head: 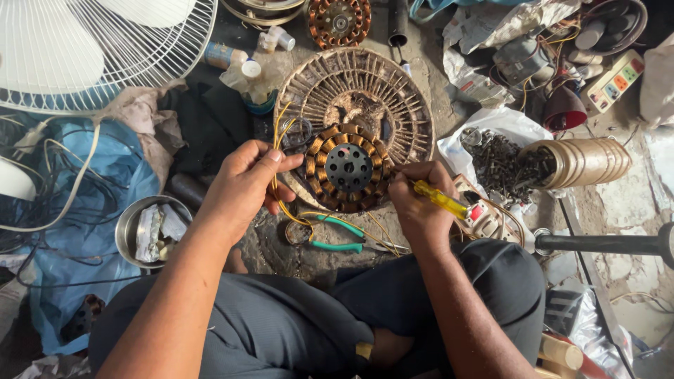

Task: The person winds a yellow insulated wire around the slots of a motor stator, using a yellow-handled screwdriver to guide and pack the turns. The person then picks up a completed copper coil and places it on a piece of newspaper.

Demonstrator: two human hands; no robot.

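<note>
My left hand (242, 184) pinches the yellow wires (279, 203) just left of the copper-wound motor core (347, 168), which sits on a round ribbed cover (354, 98) on the floor. Green-handled scissors (330, 235) lie near me. My right hand (420, 203) has its grip closed around a yellow screwdriver (441, 199), its tip against the core's right edge.

Copper-orange windings (349, 168) ring a dark hub; the screwdriver (440, 198) handle is yellow, scissors (330, 235) perhaps green-handled.
</note>
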